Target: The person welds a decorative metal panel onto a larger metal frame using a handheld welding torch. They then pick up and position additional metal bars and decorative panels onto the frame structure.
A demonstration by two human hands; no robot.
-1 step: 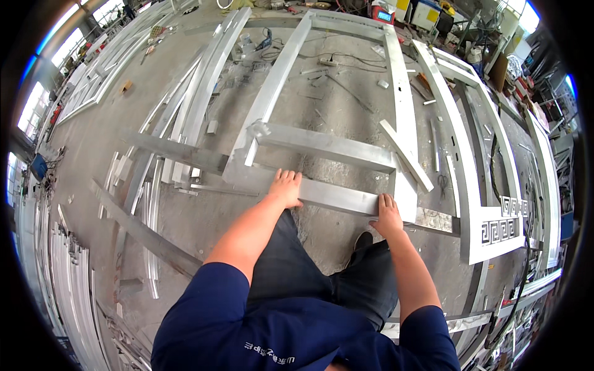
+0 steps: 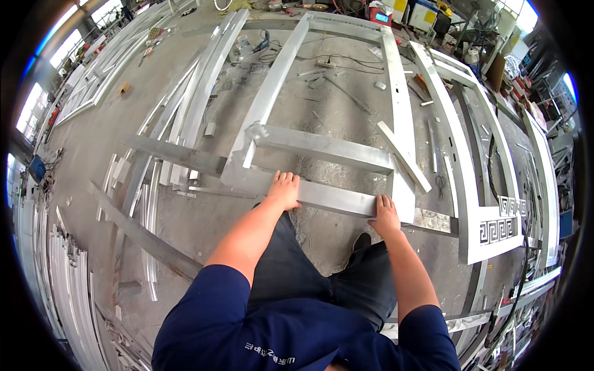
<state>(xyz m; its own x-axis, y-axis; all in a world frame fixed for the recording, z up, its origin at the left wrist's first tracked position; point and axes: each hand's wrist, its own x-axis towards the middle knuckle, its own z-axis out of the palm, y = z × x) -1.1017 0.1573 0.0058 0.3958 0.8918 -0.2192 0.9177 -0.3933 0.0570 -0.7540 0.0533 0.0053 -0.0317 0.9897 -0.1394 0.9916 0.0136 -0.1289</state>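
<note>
Across the near end of the silvery metal frame point(image 2: 271, 89), I see my left grip point(image 2: 285, 189) and right grip point(image 2: 387, 216) curled over the smooth crossbar point(image 2: 337, 196), placed as before; how tightly they close, I cannot tell. Concrete floor point(image 2: 327, 240) lies beneath, and a loose bar point(image 2: 403, 156) slants across the right rail point(image 2: 394, 68).

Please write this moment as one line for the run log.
left grip: on near bar of metal frame | right grip: on same bar, by its right end | short bar: diagonal across right rail
</note>
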